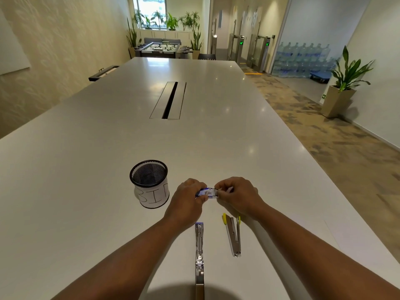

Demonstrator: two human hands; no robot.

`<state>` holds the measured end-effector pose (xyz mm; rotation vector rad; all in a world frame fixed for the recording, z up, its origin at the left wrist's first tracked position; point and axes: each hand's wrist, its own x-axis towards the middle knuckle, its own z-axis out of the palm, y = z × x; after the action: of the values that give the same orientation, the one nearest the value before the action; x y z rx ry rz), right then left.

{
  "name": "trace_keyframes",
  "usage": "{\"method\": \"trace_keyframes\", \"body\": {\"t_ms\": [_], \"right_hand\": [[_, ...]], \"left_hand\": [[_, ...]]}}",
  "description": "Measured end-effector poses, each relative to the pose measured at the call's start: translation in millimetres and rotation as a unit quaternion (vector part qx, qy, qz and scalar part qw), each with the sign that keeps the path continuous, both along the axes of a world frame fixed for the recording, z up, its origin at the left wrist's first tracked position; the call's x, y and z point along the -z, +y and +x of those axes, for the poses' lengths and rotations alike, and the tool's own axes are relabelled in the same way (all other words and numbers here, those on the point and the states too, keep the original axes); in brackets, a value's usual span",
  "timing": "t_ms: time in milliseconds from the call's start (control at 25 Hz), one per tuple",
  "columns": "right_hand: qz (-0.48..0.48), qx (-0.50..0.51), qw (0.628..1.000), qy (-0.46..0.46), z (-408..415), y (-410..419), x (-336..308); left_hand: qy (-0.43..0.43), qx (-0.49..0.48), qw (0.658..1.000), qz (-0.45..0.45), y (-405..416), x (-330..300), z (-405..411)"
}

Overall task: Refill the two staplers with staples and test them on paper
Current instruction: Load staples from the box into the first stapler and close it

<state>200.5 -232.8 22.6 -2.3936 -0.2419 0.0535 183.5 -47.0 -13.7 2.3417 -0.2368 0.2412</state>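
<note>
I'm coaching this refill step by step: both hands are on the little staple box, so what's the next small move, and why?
Probably slide the staple box open: the left hand grips its sleeve, the right hand pinches its end, and both staplers lie opened on the table, waiting.

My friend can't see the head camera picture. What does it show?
Two hands, left hand and right hand, hold a small blue staple box over a white table. Two open staplers lie nearer the person, and a mesh cup marked BIN stands left.
</note>
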Motion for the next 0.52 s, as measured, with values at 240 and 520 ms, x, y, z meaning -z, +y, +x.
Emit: {"method": "trace_keyframes", "body": {"t_ms": [240, 520], "right_hand": [[-0.112, -0.073, 0.991, -0.021, 12, 4, -18], [-0.165, -0.098, 0.981, -0.039, 17, 7, -20]], "left_hand": [[-0.001, 0.004, 1.0, -0.005, 0, -3, -2], [0.002, 0.005, 1.0, -0.001, 0, -4, -3]]}}
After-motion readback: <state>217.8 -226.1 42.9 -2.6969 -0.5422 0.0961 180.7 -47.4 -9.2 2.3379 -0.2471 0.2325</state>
